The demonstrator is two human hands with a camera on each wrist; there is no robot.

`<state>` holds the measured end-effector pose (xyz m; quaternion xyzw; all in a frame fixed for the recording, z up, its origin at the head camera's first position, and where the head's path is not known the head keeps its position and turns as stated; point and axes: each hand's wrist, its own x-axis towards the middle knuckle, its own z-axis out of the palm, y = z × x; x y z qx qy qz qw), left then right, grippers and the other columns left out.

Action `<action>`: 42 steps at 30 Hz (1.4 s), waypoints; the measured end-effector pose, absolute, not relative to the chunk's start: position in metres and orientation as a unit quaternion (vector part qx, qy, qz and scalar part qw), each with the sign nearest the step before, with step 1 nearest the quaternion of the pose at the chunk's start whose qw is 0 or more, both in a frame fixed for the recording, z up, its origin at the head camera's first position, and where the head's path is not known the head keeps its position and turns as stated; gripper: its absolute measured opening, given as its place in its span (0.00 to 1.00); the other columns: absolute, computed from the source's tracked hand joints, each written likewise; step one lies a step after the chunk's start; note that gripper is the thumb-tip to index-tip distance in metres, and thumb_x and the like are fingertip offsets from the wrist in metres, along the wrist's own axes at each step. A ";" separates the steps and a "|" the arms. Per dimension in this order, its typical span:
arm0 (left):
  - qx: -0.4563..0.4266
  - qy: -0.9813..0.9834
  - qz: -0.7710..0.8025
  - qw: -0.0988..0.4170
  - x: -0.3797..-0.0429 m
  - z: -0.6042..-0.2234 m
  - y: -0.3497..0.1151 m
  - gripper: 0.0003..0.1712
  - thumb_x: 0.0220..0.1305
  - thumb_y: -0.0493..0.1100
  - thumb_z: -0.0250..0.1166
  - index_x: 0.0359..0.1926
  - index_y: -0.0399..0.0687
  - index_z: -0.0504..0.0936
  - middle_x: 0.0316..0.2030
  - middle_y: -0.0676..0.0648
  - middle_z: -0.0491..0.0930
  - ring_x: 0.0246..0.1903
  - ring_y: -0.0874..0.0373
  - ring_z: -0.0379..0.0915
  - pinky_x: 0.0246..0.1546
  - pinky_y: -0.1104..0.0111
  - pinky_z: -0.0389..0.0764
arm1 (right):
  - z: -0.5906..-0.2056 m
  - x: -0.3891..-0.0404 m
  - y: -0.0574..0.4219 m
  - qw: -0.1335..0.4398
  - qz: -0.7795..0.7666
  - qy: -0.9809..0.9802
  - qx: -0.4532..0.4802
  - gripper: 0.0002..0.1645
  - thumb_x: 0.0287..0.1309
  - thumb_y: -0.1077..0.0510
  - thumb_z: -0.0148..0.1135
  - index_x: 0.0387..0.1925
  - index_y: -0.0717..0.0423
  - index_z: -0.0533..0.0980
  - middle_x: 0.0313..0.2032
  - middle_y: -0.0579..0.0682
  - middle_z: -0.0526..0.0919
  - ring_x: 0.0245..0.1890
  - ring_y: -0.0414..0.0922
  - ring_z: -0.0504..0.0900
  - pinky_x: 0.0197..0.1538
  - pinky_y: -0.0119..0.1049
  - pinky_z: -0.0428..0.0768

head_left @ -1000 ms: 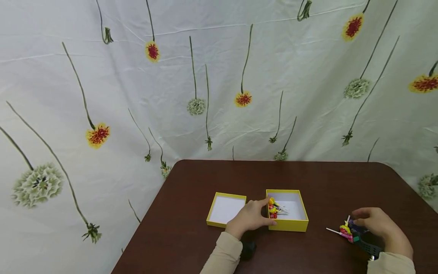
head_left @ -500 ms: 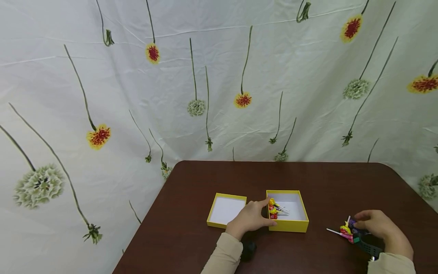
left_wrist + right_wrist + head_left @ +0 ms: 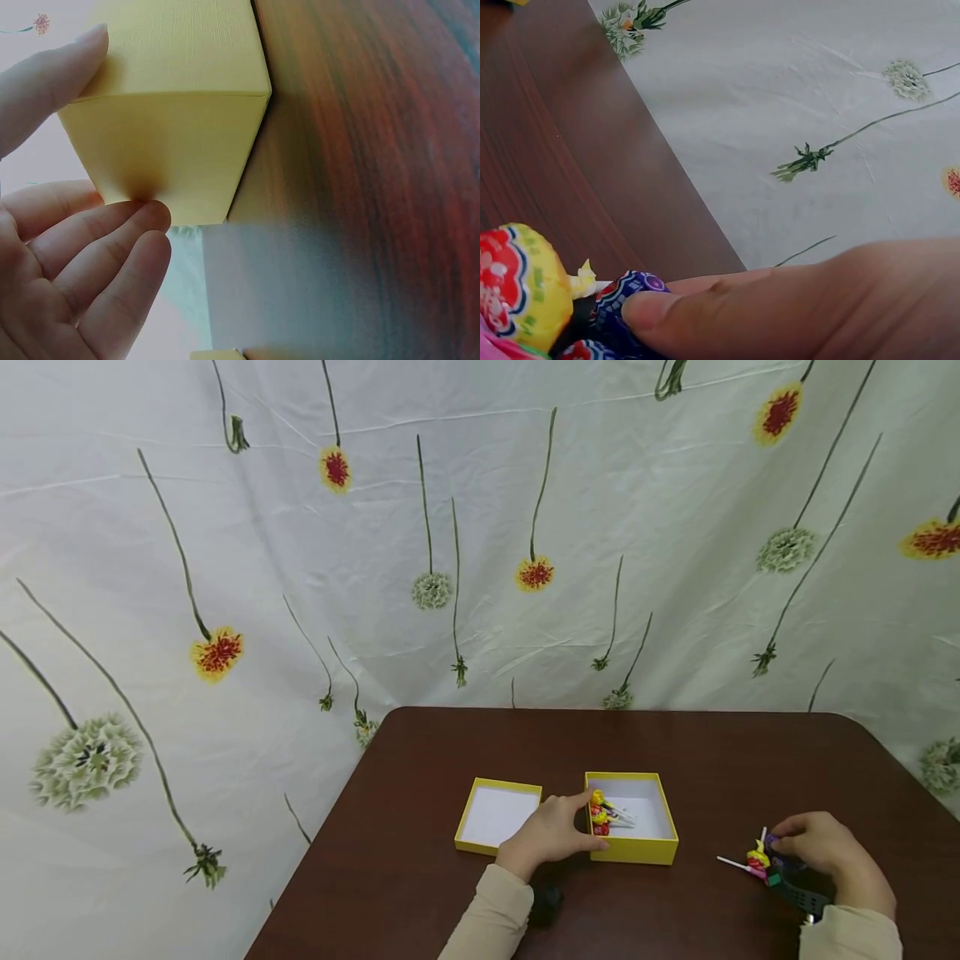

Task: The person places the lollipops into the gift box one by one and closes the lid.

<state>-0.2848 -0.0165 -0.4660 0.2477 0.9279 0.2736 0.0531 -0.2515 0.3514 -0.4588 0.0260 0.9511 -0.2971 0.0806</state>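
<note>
My left hand [image 3: 546, 837] holds the yellow box [image 3: 633, 852] at its left end. In the left wrist view the thumb lies on one wall and the fingers bend against the adjoining one. Several wrapped lollipops [image 3: 600, 814] lie along the box's left side, white sticks pointing right. At the right of the table, my right hand [image 3: 836, 852] pinches a purple-blue wrapped lollipop [image 3: 626, 304], its thumb pressed on the wrapper. Beside that are a yellow-and-red lollipop [image 3: 536, 281], a pink one [image 3: 502, 349] and another dark blue wrapper [image 3: 589, 351].
A yellow-edged box lid [image 3: 498, 814], white inside, lies left of the box. The dark brown table [image 3: 720, 743] has rounded far corners, with a flower-printed white cloth [image 3: 480, 527] hanging behind. Dark wrist gear [image 3: 546, 906] sits by the left forearm.
My right thumb and fingers have drawn together on the purple-blue lollipop, and that hand has shifted slightly left. My left hand stays at the box. The head view has tilted slightly.
</note>
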 end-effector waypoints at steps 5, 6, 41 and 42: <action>0.249 0.928 0.271 0.050 -0.286 -0.466 -0.016 0.48 0.42 0.66 0.65 0.64 0.58 0.60 0.56 0.53 0.71 0.51 0.67 0.69 0.50 0.68 0.73 | -0.455 -0.250 0.351 0.065 -0.296 0.953 0.027 0.23 0.51 0.54 0.59 0.43 0.69 0.74 0.38 0.67 0.77 0.34 0.53 0.77 0.32 0.47 0.74; 0.249 0.928 0.271 0.050 -0.286 -0.466 -0.016 0.48 0.42 0.66 0.65 0.64 0.58 0.60 0.56 0.53 0.71 0.51 0.67 0.69 0.50 0.68 0.73 | -0.455 -0.250 0.350 0.061 -0.295 0.953 0.024 0.24 0.52 0.54 0.58 0.45 0.69 0.73 0.40 0.69 0.76 0.35 0.54 0.77 0.32 0.47 0.74; 0.233 0.933 0.268 0.062 -0.284 -0.464 -0.016 0.48 0.42 0.67 0.64 0.65 0.61 0.59 0.57 0.55 0.69 0.52 0.67 0.67 0.51 0.66 0.72 | -0.433 -0.259 0.301 -0.068 -0.372 0.924 -0.058 0.22 0.67 0.55 0.38 0.57 0.62 0.63 0.50 0.66 0.72 0.47 0.62 0.73 0.42 0.56 0.73; 0.233 0.933 0.269 0.061 -0.284 -0.464 -0.016 0.48 0.42 0.67 0.64 0.65 0.60 0.59 0.57 0.55 0.69 0.52 0.67 0.67 0.51 0.66 0.72 | -0.432 -0.259 0.300 -0.074 -0.374 0.923 -0.058 0.22 0.67 0.54 0.37 0.57 0.61 0.63 0.49 0.66 0.73 0.48 0.62 0.73 0.42 0.56 0.72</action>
